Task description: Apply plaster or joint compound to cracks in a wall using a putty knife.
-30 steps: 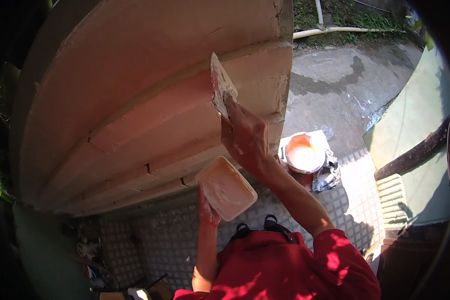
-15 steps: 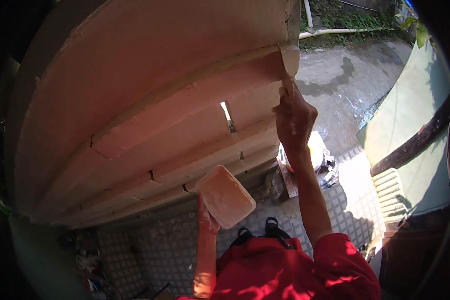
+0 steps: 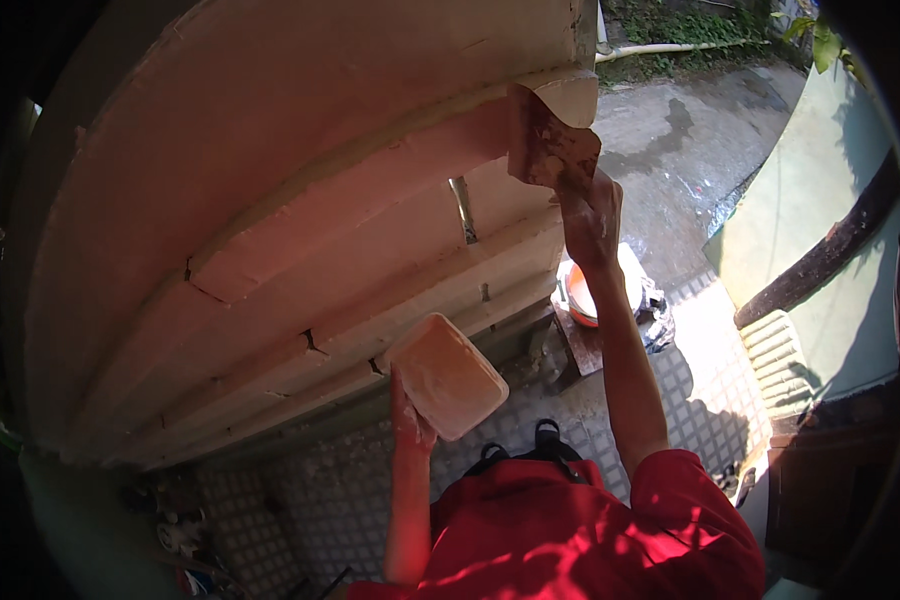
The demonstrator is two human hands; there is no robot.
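Note:
My right hand (image 3: 590,225) grips a wide putty knife (image 3: 550,135) smeared with filler, its flat blade up against the upper ledge (image 3: 370,175) of the pale, curved, stepped wall. My left hand (image 3: 409,420) holds a shallow rectangular plastic tub (image 3: 450,370) with pale paste spread inside, low in front of the wall. The lower ledges have cracks, and a slot (image 3: 460,210) shows between two of them.
A bucket of white substance (image 3: 580,280) with crumpled material sits on a low wooden support (image 3: 580,350) behind my right arm. A pale green wall (image 3: 790,190) with a dark trunk-like pole (image 3: 820,260) stands right. Tiled floor (image 3: 290,520) lies below; white pipes (image 3: 670,48) run beyond.
My right hand with the knife has moved up and rightward to the ledge's end, and the blade has turned from edge-on to broad side. The tub has shifted slightly.

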